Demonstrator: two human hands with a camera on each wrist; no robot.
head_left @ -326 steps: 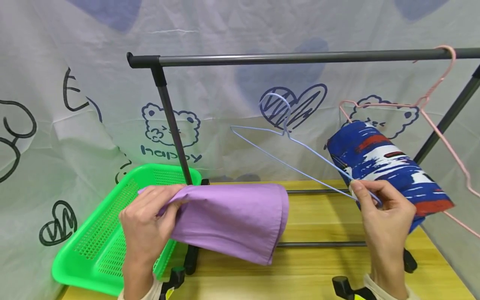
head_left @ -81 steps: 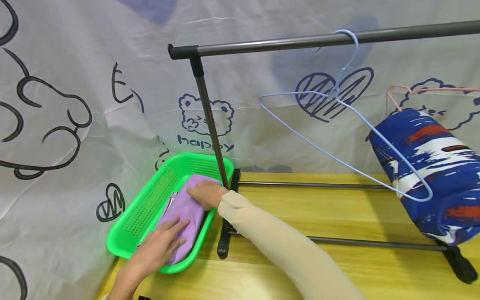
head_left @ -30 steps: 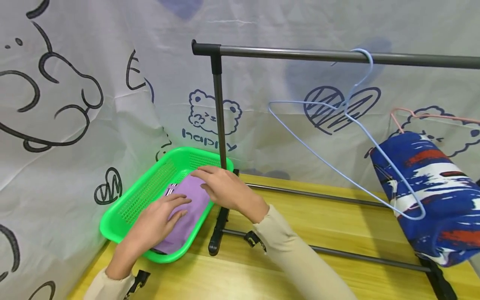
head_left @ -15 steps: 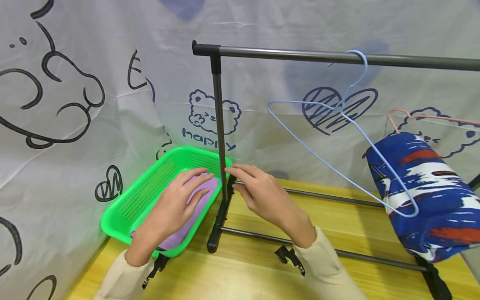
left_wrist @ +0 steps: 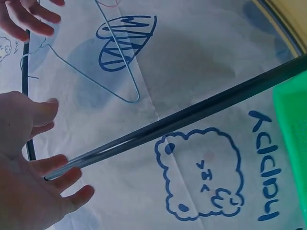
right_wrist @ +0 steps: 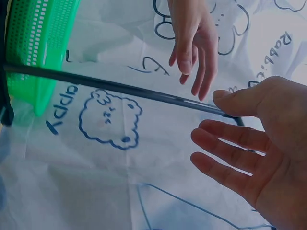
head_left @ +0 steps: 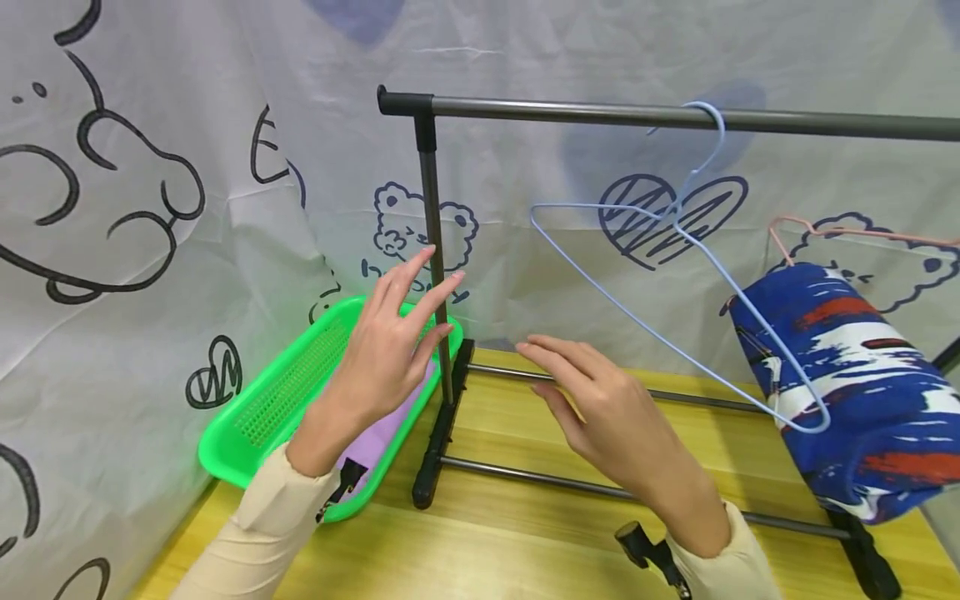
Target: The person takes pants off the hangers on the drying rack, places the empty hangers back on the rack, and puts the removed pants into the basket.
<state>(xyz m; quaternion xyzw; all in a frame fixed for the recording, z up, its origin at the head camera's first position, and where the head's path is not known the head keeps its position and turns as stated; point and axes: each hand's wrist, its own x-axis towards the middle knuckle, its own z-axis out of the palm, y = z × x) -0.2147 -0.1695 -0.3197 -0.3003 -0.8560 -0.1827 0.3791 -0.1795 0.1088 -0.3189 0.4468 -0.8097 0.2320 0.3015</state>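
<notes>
My left hand is raised over the green basket, fingers spread and holding nothing, overlapping the rack's left upright in the head view. A folded purple cloth lies in the basket, partly hidden behind my left arm. My right hand hovers right of the upright with relaxed, empty fingers. From the rack's top bar hangs a bare light-blue wire hanger, above and right of my right hand. Both wrist views show loose fingers, on the left hand and the right hand.
At the right, a blue, white and red folded cloth hangs on a pink hanger, behind the blue one. Black rack feet and low crossbars stand on the wooden table. A printed white sheet backs everything.
Earlier my left hand held the purple cloth and my right the blue hanger; the hanger now hangs on the bar, the cloth lies in the basket. Both hands have since lifted off rightward.
</notes>
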